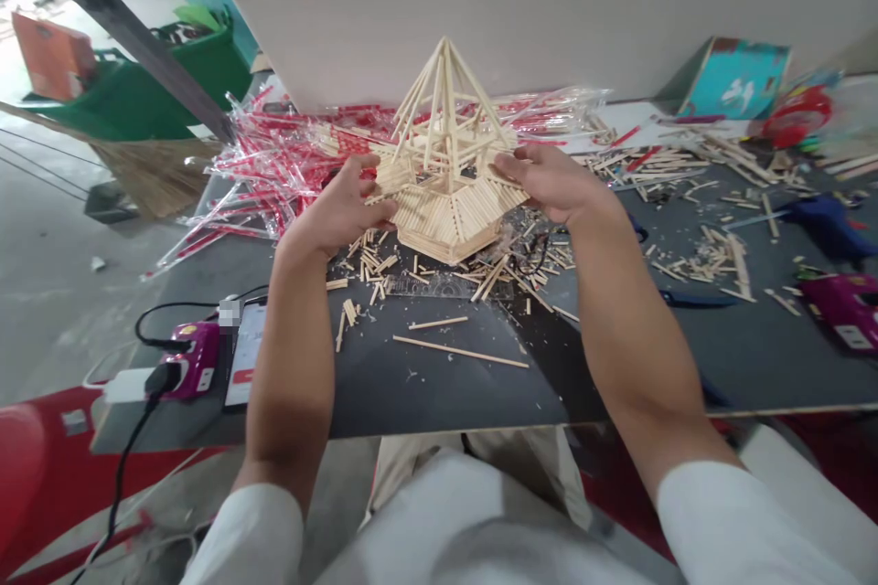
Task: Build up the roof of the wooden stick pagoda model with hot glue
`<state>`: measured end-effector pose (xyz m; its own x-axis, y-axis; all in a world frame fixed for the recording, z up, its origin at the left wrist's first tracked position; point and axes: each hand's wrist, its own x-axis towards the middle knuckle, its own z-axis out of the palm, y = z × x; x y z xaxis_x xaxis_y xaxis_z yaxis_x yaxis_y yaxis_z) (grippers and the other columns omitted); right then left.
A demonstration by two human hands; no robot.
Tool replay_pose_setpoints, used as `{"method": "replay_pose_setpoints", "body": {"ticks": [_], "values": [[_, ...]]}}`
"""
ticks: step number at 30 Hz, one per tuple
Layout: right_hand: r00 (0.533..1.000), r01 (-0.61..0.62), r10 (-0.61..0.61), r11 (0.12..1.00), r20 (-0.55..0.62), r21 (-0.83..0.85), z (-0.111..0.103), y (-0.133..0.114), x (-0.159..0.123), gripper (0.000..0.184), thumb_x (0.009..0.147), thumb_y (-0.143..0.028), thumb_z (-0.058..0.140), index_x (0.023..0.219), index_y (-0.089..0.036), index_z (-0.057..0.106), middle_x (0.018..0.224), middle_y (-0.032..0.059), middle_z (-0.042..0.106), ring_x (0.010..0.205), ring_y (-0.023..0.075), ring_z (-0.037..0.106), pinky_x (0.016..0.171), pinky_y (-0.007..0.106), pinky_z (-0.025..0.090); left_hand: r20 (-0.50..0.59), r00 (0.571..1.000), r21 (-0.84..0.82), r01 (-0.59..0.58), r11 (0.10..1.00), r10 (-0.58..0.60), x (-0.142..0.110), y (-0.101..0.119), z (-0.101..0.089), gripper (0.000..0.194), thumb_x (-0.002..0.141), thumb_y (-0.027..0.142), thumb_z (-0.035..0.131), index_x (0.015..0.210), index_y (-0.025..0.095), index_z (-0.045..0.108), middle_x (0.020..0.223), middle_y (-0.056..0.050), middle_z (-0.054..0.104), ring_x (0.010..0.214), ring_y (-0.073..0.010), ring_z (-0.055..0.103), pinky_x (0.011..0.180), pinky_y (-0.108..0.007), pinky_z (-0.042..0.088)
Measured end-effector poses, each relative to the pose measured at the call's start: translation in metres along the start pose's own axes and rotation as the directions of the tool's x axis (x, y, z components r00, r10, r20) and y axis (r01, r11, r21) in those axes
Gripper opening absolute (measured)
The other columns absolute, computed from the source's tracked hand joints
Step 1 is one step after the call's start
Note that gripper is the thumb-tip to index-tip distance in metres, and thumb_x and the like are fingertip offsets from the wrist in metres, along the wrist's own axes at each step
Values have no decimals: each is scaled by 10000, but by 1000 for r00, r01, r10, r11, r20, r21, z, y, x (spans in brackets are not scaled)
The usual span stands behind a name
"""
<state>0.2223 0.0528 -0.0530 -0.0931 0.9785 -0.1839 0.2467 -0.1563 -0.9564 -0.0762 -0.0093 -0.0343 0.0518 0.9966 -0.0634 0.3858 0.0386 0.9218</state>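
Both half-curled, left hand (341, 208) and right hand (554, 180) clamped on the stick model (430, 215).

A pavilion-like model (453, 218) is built of pale, matt wood, its sloping roof finely ridged by close-laid sticks. Loose sticks (461, 352) and rough offcuts (717, 258) in the same unpolished wood are strewn over a smooth, dull, dark-grey desk (445, 411). A ruler (439, 289) is seen in clear plastic. Light is caught by crinkled, glossy wrappers (261, 160) of transparent film, streaked with red. Smooth purple plastic is shown by a socket box (204, 352), blue plastic by a glue gun (827, 221). A phone (245, 352) is faced in smooth, glass-like material; the shirt (439, 530) is made of matt white cloth.
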Motion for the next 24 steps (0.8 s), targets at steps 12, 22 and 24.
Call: {"method": "replay_pose_setpoints", "body": {"ticks": [12,22,24], "values": [[996,85,-76,972,51,-218,-15,-16,-18,386,867,-442,823,619,-213,635,591,26,622,559,156,615,604,391,648,-75,997,-182,-42,982,29,13,-8,3,520,804,177,775,1295,180,603,1356,-158,675,1216,-285,691,919,-384,664],[939,77,25,957,342,-281,-41,-3,-15,531,800,-727,764,686,-209,751,778,126,784,679,219,749,648,398,673,-70,997,-131,-28,991,19,27,-27,7,476,789,153,794,1230,161,615,1320,-147,698,1227,-241,681,970,-340,622],[929,67,38,961,368,-267,-44,0,-14,556,775,-767,758,709,-216,761,808,124,793,700,219,756,670,393,672,-88,996,-91,-31,995,23,28,-27,7,489,779,195,811,1226,168,616,1337,-153,686,1167,-249,693,868,-339,641]]}}
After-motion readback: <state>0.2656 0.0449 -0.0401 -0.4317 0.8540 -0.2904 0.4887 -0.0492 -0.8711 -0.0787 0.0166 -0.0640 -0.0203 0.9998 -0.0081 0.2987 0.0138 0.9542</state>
